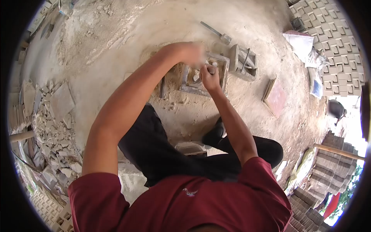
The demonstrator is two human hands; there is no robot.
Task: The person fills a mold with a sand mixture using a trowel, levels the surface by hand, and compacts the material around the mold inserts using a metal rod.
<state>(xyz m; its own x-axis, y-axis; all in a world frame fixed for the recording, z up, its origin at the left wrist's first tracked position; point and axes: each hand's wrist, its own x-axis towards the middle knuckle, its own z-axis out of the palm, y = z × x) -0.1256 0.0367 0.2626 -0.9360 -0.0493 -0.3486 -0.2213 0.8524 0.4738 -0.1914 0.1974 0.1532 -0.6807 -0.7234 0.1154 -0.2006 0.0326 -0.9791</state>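
Observation:
My left hand (193, 54) is smeared by motion above a square grey frame (193, 90), and its fingers cannot be made out. Right beside it, my right hand (211, 80) is a closed fist over the frame, around something whose dark rounded end (211, 69) shows at the top of the fist. Pale, crumbly material and a few lighter lumps lie inside the frame, partly hidden by both hands. A dark metal bar (162, 88) rests on the dusty ground left of the frame.
A grey box-shaped block (242, 73) with a thin bar across it stands right of the frame. Beyond lies a long-handled tool (216, 32). A pinkish square slab (276, 97) and white sacks (299, 44) are at right, rubble (54, 127) at left, stacked blocks (328, 50) at the edge.

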